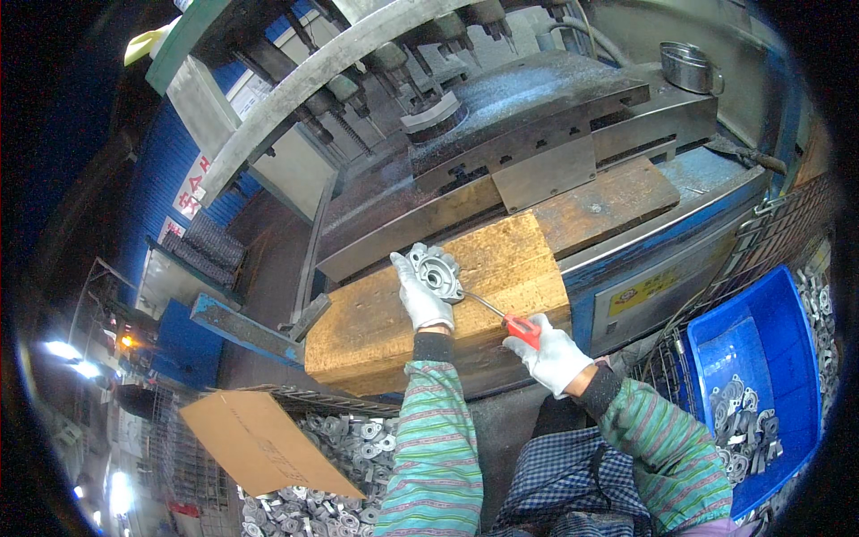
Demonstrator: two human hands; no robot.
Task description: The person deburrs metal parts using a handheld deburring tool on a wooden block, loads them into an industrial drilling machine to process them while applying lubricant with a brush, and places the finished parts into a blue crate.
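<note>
A round grey metal casting (437, 274) with a hollow centre is held in my gloved left hand (419, 295), over the wooden block (510, 268). My gloved right hand (553, 358) is closed around the red handle of a screwdriver-like hand tool (522, 329). Its thin metal shaft reaches left to the casting's lower right rim. The exact shape of its tip is hard to make out there. Both hands wear white gloves, and striped sleeves cover my forearms.
Behind the block stands a drilling machine with several spindles (389, 67) over a metal bed (537, 107). At right is a blue bin (716, 349) holding castings. More castings (362, 438) lie lower left, partly under a cardboard sheet (259, 438). A metal cup (687, 67) stands far right.
</note>
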